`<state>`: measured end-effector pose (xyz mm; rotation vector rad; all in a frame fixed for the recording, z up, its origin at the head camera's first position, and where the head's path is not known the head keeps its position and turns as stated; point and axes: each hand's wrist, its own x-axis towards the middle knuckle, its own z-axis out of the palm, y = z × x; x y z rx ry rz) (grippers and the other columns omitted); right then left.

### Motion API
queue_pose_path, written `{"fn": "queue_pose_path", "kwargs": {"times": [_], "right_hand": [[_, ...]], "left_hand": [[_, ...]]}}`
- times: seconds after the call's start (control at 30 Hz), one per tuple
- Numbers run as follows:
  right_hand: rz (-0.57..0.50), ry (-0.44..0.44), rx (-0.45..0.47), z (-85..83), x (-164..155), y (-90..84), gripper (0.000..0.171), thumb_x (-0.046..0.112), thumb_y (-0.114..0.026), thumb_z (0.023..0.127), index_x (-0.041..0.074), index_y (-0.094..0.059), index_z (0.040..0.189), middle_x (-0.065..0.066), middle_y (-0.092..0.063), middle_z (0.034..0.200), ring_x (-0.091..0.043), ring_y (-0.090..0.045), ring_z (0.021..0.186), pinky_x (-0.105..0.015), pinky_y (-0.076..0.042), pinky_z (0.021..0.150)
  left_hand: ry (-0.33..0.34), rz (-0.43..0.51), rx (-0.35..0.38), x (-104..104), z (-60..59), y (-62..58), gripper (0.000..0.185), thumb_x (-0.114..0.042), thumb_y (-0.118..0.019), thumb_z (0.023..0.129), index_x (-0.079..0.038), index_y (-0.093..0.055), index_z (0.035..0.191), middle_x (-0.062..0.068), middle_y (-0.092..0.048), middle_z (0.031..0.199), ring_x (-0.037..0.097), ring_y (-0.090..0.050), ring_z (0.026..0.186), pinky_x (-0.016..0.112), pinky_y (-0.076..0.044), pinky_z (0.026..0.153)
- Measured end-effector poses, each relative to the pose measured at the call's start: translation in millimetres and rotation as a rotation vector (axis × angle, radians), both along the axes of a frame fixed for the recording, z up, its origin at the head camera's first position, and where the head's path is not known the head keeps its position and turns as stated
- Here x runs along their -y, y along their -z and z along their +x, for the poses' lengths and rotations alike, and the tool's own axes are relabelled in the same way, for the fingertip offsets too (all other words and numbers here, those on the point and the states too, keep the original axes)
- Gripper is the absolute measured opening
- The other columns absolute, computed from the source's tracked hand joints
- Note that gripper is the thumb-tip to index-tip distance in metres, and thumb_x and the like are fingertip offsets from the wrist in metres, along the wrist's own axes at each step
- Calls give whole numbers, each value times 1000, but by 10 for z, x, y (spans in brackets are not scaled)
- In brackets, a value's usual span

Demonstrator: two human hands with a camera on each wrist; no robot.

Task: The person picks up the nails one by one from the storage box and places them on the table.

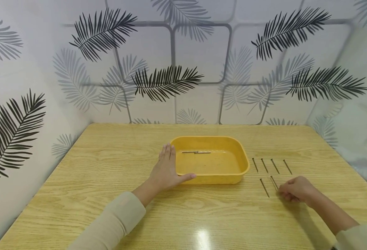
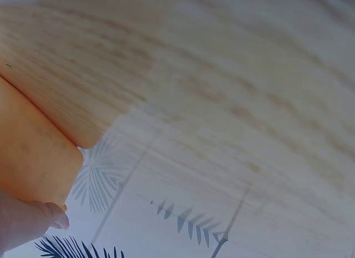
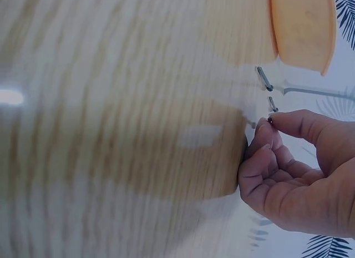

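A yellow tray (image 1: 243, 163) stands mid-table with one nail (image 1: 196, 152) lying inside it. My left hand (image 1: 166, 170) rests flat on the table against the tray's left wall (image 2: 33, 152), fingers straight and thumb along the front wall. To the right of the tray, several nails (image 1: 275, 166) lie in two rows on the table. My right hand (image 1: 296, 189) has curled fingers, and its thumb and forefinger pinch the near end of a front-row nail (image 1: 274, 182), whose head (image 3: 270, 120) shows between the fingertips. Another front-row nail (image 1: 264, 187) lies just left of it.
The wooden table (image 1: 108, 166) is boxed in by leaf-patterned walls at the back and on both sides. A bright light reflection (image 1: 203, 239) lies near the table's front edge. In the right wrist view the tray (image 3: 302, 25) and two more nails (image 3: 264, 79) are seen.
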<state>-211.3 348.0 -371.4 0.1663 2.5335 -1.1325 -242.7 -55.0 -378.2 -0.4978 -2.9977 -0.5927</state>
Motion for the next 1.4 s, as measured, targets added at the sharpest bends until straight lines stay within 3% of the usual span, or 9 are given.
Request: {"fn": "queue_pose_path", "kwargs": {"times": [0.43,0.8,1.4], "right_hand": [[101,-20,-56,49,38,29,21,11,-56,81,-3,-68,71,4,-59,56,-8,-53,53,-22,-44,48],[218,-57,-124,66,106,24,24,11,-57,81,-1,-65,62,4,-55,50,-8,-51,48,-24,-45,45],[276,-73,-143,63,169,-8,25,11,-58,83,-3,-66,64,2,-59,51,-8,-53,47,-25,-47,45]], "left_hand": [[-1,-2,-8,1,-1,13,114,-70,-53,78,6,-2,146,25,1,154,36,2,144,46,-8,117],[-11,-22,-12,-7,-14,26,115,-72,-52,77,6,-4,146,25,-2,154,36,1,144,46,-9,117],[-12,-10,7,2,-8,2,115,-71,-53,77,5,-2,146,24,1,154,34,4,144,45,-8,117]]}}
